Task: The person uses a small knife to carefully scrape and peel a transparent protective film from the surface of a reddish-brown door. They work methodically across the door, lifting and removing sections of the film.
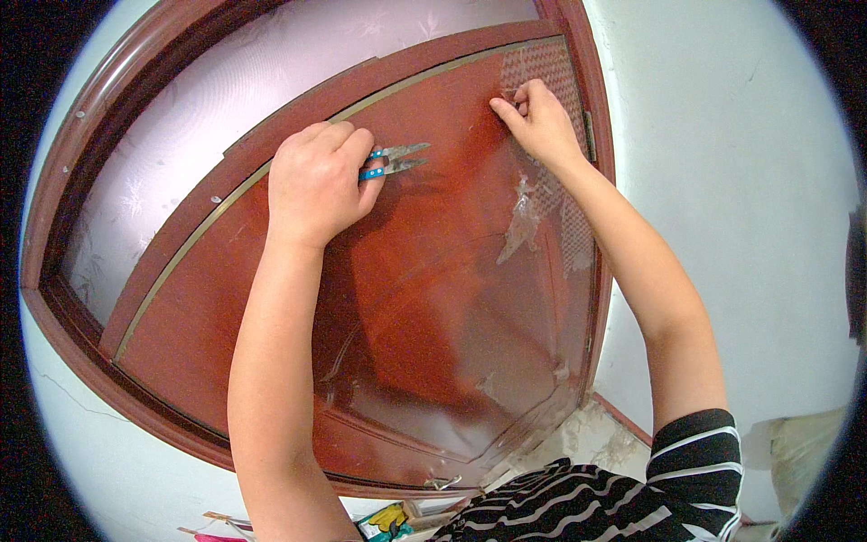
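Observation:
My left hand [322, 179] is raised at the upper middle of a red-brown wooden door [420, 284] and is closed around blue-handled thread snips [399, 159]. The two metal blades of the snips point right and stand apart. My right hand [535, 122] is raised near the door's upper right corner, thumb and fingertips close together; whether something thin is between them cannot be made out. Beside and below it runs a patterned, see-through strip [579, 230] along the door's right edge. A torn piece of clear film or tape [521, 223] clings to the door below my right hand.
A dark red door frame [606, 203] with hinges surrounds the door, with a frosted, patterned glass pane [203, 101] above it. A metal door handle [443, 482] is low down. Pale walls [731, 169] stand at the sides. A colourful packet [386, 522] lies at the bottom.

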A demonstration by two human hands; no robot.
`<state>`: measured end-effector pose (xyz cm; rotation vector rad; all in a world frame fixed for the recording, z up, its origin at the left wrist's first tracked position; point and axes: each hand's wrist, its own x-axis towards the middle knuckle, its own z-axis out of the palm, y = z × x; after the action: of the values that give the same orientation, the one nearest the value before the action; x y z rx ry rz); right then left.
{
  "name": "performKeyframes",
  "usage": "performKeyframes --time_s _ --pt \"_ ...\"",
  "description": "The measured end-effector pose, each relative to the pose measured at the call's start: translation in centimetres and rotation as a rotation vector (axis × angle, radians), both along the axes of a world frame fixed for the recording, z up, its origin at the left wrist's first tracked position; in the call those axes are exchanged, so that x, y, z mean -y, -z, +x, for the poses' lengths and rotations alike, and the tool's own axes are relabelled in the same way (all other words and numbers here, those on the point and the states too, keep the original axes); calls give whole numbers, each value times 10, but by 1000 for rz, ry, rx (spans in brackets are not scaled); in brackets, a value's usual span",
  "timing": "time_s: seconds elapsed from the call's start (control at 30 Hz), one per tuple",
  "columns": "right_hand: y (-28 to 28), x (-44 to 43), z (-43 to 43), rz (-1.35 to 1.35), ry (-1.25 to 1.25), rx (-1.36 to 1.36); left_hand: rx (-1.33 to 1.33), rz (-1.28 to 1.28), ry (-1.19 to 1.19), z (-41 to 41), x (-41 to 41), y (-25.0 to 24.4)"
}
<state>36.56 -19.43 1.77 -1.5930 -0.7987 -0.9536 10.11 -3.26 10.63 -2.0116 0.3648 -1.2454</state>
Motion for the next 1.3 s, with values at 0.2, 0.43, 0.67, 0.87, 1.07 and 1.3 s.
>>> performKeyframes --time_s 0.2,0.43,0.67,0.87,1.07,1.3 --pt "2 -1 19 -32 -8 161 -16 -22 -30 1 1 1" --pt "9 13 35 111 -1 174 -18 -23 -7 -1 0 1" --pt "13 13 43 298 -43 -4 -19 -34 -9 0 -1 1" --pt "2 1 5 61 85 3 -21 -37 -57 -6 -5 0" --pt "5 6 29 17 161 122 -12 -42 -36 -3 -1 1" --pt "7 20 36 50 223 103 -6 -35 -39 -4 -1 2"
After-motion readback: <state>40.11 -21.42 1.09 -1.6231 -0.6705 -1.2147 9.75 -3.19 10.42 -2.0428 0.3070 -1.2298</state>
